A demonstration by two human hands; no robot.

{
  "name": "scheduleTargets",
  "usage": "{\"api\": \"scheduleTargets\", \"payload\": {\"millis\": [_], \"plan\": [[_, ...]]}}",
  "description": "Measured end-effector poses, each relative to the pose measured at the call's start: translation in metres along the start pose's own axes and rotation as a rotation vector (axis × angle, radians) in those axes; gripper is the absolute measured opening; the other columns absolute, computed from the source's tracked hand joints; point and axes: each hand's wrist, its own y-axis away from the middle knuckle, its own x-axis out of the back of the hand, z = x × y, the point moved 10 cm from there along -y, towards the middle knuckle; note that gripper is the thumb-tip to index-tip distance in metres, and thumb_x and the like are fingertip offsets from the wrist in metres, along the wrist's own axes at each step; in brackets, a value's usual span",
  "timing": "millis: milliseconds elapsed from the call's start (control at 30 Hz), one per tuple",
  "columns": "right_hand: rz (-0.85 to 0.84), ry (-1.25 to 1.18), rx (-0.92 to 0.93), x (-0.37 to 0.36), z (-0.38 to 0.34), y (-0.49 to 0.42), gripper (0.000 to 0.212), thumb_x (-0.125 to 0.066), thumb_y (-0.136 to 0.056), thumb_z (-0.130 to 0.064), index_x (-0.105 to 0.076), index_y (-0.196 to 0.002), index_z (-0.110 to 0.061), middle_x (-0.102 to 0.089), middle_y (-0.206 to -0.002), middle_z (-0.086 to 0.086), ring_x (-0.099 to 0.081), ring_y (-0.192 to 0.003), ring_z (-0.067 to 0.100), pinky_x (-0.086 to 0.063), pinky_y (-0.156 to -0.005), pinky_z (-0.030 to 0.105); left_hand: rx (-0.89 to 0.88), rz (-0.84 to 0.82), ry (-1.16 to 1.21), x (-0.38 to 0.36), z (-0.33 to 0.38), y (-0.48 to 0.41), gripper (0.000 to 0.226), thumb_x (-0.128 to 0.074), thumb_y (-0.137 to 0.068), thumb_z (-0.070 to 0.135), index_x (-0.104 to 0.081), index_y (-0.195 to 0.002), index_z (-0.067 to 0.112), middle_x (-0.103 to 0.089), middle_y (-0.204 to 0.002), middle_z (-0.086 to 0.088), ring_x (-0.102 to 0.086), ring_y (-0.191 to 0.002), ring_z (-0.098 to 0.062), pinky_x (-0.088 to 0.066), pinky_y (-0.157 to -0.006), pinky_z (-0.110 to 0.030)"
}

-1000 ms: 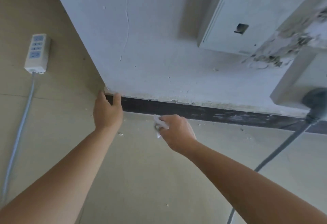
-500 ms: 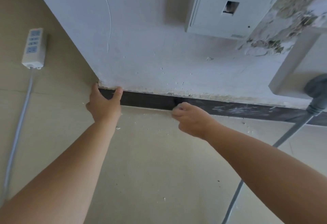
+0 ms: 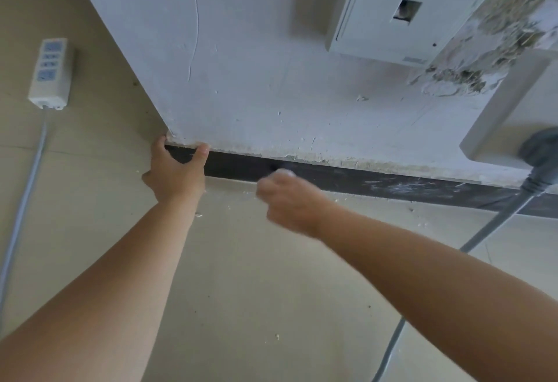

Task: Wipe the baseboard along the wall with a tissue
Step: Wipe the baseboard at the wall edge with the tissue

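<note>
A dark baseboard [image 3: 377, 183] runs along the foot of a white plastered wall [image 3: 247, 79], scuffed with white marks toward the right. My left hand [image 3: 176, 174] grips the baseboard's left end at the wall corner, thumb and fingers hooked over its top edge. My right hand [image 3: 290, 200], blurred by motion, is curled around a white tissue [image 3: 284, 172] that peeks out at the fingertips and touches the baseboard's face.
A white power strip [image 3: 51, 73] with a grey cable lies on the tiled floor at the left. A dark plug [image 3: 540, 155] with a grey cord [image 3: 483, 230] hangs at the right. A white wall box [image 3: 398, 16] and crumbled plaster sit above. White crumbs dot the floor.
My right hand has lifted the tissue from the floor up onto the baseboard and now slides along it. My left hand keeps its grip on the corner.
</note>
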Motion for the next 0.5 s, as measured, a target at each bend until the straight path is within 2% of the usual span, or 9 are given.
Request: {"api": "scheduleTargets", "payload": {"millis": [100,200,267,333,400,433,467,500], "plan": [[0.003,0.116,-0.016,-0.005,0.03,0.031,0.017,-0.067,-0.069,-0.008,-0.066,-0.062,-0.023,-0.057,-0.079,-0.01,-0.05,-0.093,0.018,-0.043,-0.077,0.029,0.032,-0.013,0.022,-0.001,-0.002,-0.002,0.071,-0.068,-0.087,0.039,-0.032,-0.147,0.025,-0.045,-0.139,-0.004,-0.031,-0.131,-0.021,-0.031,-0.083,-0.028],[-0.185,0.059,-0.061,-0.039,0.035,0.067,0.018,-0.064,-0.075,-0.004,-0.065,-0.071,-0.021,-0.054,-0.082,-0.008,-0.045,-0.096,0.02,-0.041,-0.081,0.031,0.048,-0.009,0.033,0.0,-0.004,-0.003,0.072,-0.068,-0.086,0.041,-0.032,-0.146,0.026,-0.044,-0.138,-0.007,-0.034,-0.127,-0.019,-0.031,-0.083,-0.028],[-0.332,0.022,-0.135,-0.056,0.036,0.078,0.019,-0.062,-0.079,-0.001,-0.064,-0.083,-0.019,-0.045,-0.081,-0.003,-0.041,-0.097,0.022,-0.036,-0.077,0.031,0.049,-0.008,0.022,0.0,-0.005,-0.002,0.072,-0.068,-0.086,0.041,-0.032,-0.147,0.025,-0.043,-0.14,-0.008,-0.037,-0.12,-0.017,-0.031,-0.082,-0.028],[-0.462,0.034,-0.247,-0.067,0.043,0.078,0.024,-0.062,-0.079,0.0,-0.063,-0.092,-0.02,-0.037,-0.079,0.001,-0.041,-0.092,0.022,-0.034,-0.069,0.029,0.05,-0.008,0.009,0.001,-0.004,-0.001,0.073,-0.068,-0.086,0.041,-0.032,-0.148,0.025,-0.041,-0.141,-0.009,-0.035,-0.102,-0.012,-0.032,-0.08,-0.028],[-0.563,0.009,-0.325,-0.075,0.042,0.076,0.029,-0.066,-0.077,-0.002,-0.063,-0.096,-0.024,-0.046,-0.087,-0.005,-0.04,-0.082,0.018,-0.025,-0.053,0.029,0.059,-0.006,0.014,0.002,-0.003,-0.001,0.073,-0.069,-0.086,0.041,-0.033,-0.147,0.026,-0.041,-0.14,-0.009,-0.03,-0.095,-0.011,-0.033,-0.08,-0.029],[-0.573,0.036,-0.328,-0.075,0.042,0.073,0.029,-0.067,-0.077,-0.005,-0.064,-0.097,-0.025,-0.05,-0.089,-0.007,-0.04,-0.081,0.017,-0.021,-0.049,0.029,0.059,-0.005,0.019,0.003,-0.003,-0.002,0.073,-0.069,-0.085,0.041,-0.033,-0.147,0.026,-0.041,-0.14,-0.01,-0.031,-0.095,-0.012,-0.033,-0.08,-0.029],[-0.555,0.029,-0.331,-0.073,0.041,0.067,0.027,-0.068,-0.078,-0.008,-0.064,-0.099,-0.024,-0.051,-0.09,-0.008,-0.041,-0.085,0.017,-0.024,-0.049,0.03,0.052,-0.003,0.021,0.003,-0.003,-0.002,0.073,-0.069,-0.085,0.041,-0.033,-0.147,0.025,-0.042,-0.139,-0.01,-0.035,-0.1,-0.014,-0.034,-0.082,-0.03],[-0.537,-0.039,-0.337,-0.068,0.04,0.06,0.024,-0.067,-0.079,-0.011,-0.063,-0.099,-0.023,-0.048,-0.089,-0.005,-0.043,-0.091,0.02,-0.034,-0.053,0.031,0.042,-0.001,0.023,0.003,-0.002,-0.003,0.073,-0.07,-0.085,0.04,-0.034,-0.146,0.024,-0.044,-0.138,-0.011,-0.037,-0.109,-0.017,-0.036,-0.085,-0.031]]}}
